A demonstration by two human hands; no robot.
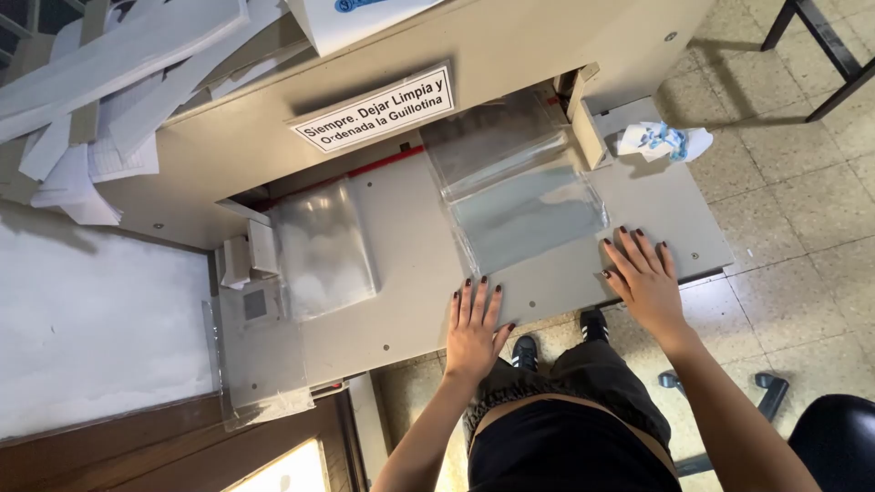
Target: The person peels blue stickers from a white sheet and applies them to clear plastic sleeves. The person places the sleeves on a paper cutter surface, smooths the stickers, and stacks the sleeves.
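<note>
Left hand (474, 326) and right hand (643, 276) lie flat, released, at lower centre on the cutter table (410, 273); the clear sheets (524, 205) run partly hidden under the clamp (365, 150).

We look down on a worn floor of pale speckled tiles (793, 210), a black metal furniture leg (825, 41) crossing its upper right corner. A dark rounded seat (838, 437), perhaps a chair, sits lower right; a white slab (91, 319) fills the left.

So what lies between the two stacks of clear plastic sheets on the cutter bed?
Head view: only bare grey cutter bed separates the left stack from the right stack.
</note>
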